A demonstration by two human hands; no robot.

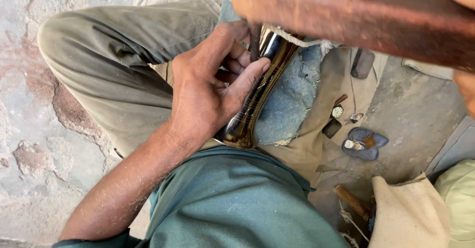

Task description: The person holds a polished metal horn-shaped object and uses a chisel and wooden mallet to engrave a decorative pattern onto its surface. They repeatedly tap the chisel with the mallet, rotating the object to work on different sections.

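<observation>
My left hand rests on my lap and pins a shiny, dark, elongated metal piece against a worn blue denim pad. Its fingers pinch a thin dark punch that stands upright on the metal's upper end. A blurred reddish-brown wooden mallet hangs across the top of the view, above the punch. My right hand shows only at the right edge and top corner, wrapped around the mallet's end. My khaki trouser leg lies to the left.
On the beige cloth at right lie a wristwatch, a small dark block, and a blue pouch with a metal bit. A wooden-handled tool and cream bag sit lower right. Worn stone floor lies at left.
</observation>
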